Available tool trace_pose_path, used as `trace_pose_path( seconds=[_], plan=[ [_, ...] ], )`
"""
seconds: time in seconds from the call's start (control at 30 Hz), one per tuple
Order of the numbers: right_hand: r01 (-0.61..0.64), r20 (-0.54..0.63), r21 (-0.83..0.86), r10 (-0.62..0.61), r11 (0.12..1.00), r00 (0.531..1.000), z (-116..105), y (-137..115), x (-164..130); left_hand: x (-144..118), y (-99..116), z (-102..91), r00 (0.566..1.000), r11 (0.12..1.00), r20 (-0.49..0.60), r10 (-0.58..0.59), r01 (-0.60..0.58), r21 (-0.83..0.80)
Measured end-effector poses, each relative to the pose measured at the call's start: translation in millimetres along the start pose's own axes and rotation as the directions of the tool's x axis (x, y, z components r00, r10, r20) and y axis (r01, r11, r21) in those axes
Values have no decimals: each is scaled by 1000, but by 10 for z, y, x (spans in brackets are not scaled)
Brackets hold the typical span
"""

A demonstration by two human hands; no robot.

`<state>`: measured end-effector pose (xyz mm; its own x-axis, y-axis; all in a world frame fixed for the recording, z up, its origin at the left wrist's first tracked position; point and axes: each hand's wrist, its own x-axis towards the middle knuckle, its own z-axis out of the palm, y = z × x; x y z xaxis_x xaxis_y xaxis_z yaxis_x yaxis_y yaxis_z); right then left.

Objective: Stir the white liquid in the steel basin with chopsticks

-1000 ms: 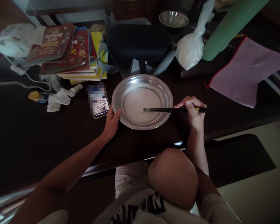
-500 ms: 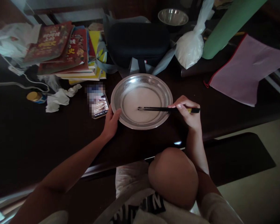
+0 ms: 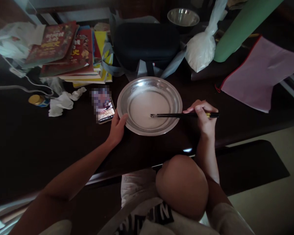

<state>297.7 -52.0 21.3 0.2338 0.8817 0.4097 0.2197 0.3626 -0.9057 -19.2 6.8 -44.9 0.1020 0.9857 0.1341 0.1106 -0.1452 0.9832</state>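
Note:
A wide metal bowl (image 3: 173,94) stands on the dark table, with a pale, whitish liquid (image 3: 144,107) covering its bottom. At the bowl's left side, my left hand (image 3: 118,128) grips the rim, thumb on top and fingers mostly hidden beneath. My right hand (image 3: 204,118), just beyond the right rim, is closed round a pair of black chopsticks (image 3: 171,115) with yellow bands near the back end. They lie nearly level across the bowl, and their whitish-coated tips are over or in the liquid; I cannot tell which.
A lit phone (image 3: 104,106) lies left of the bowl, near crumpled tissues (image 3: 62,104) and a small yellow-lidded jar (image 3: 38,100). Behind are stacked books (image 3: 68,62), a black case (image 3: 147,44), a knotted bag of white powder (image 3: 201,52), a second metal bowl (image 3: 183,17) and a pink cloth (image 3: 257,75).
My right hand has drawn the chopsticks to the right, so their tips sit nearer the bowl's middle. My left hand keeps its hold on the rim. The phone's picture has changed.

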Motion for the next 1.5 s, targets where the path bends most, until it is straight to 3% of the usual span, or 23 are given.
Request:
trace_pose_path(
  seconds=[0.07,0.17,0.3,0.4,0.5,0.67,0.83,1.0,1.17,1.33,1.5],
  plan=[
    [-1,49,23,0,1000,999,5,2,-1,0,-13,-5,1000,999,10,27,-27,28],
    [25,123,-78,-16,997,992,10,1,4,0,-22,-10,999,997,12,50,-50,52],
    [8,-2,-41,-8,999,1000,1,8,4,-4,-17,-15,999,998,16,34,-34,45],
    [-5,42,7,5,1000,999,1,3,1,-9,-6,-17,1000,999,13,27,-27,46],
    [22,107,-78,-14,997,994,8,-6,3,-10,-1,-17,999,998,6,34,-34,48],
    [-7,-20,-23,6,1000,1000,12,-2,3,-3,-28,-22,998,995,18,53,-54,81],
    [25,127,-113,-11,993,992,12,-1,14,-2,-34,-20,998,994,4,69,-69,81],
    [7,-34,-40,-8,999,999,5,6,9,-2,-5,-12,1000,999,2,19,-19,27],
    [35,128,-89,-24,995,992,15,6,13,0,-7,-14,1000,999,1,27,-27,39],
    [25,-15,-26,-25,999,1000,9,25,13,-6,-26,-21,1000,999,-2,25,-25,42],
    [44,129,-82,-33,996,991,23,-4,13,-2,-13,-17,999,999,-6,32,-32,38]
  ],
)
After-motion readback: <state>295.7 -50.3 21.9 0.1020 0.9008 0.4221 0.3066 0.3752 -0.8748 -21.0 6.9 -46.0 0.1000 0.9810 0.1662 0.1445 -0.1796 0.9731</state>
